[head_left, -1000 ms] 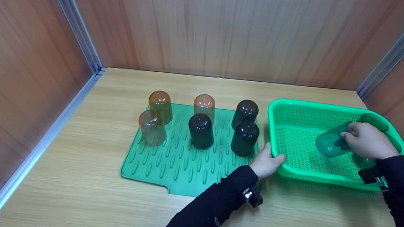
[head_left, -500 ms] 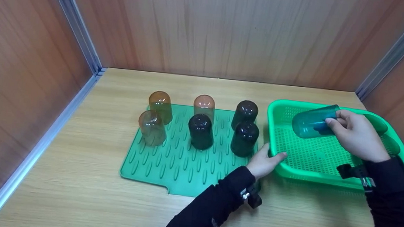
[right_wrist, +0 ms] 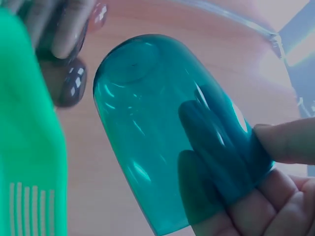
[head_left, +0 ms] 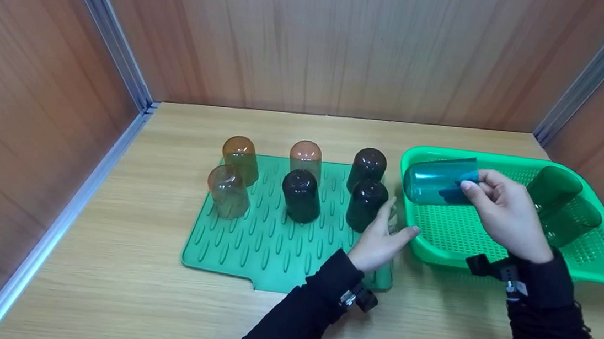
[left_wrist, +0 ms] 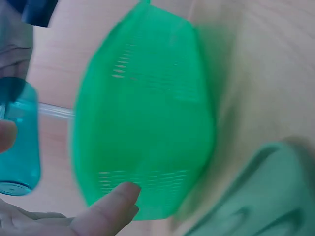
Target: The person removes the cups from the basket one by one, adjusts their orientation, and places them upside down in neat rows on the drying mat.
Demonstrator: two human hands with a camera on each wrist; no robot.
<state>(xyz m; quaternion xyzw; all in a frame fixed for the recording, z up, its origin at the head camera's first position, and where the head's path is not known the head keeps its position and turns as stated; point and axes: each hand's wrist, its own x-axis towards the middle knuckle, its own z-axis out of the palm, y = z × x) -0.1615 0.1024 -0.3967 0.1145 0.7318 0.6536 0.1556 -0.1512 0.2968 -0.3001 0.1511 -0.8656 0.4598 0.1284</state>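
Observation:
My right hand (head_left: 511,214) pinches a teal see-through cup (head_left: 431,181) near its open end, fingers inside and thumb outside. The cup lies nearly sideways over the left part of the green basket (head_left: 470,259), its rounded base pointing left. In the right wrist view, the fingers show darkly through the cup wall (right_wrist: 142,108). My left hand (head_left: 375,246) stands between the basket and the green peg mat (head_left: 270,269), fingers extended and thumb spread, holding nothing. Its fingertips are right beside a dark cup (head_left: 366,206) at the mat's right side.
Upside down on the mat stand other cups: an amber one (head_left: 240,158), a pale brown one (head_left: 228,190), a pinkish one (head_left: 306,159) and dark ones (head_left: 300,194). Two green cups (head_left: 571,217) lie at the basket's right end. Wood-grain walls (head_left: 325,44) enclose the table.
My right hand has lifted the teal cup from the basket's right part and carried it left. My left hand has let go of the basket's left rim and shifted slightly left.

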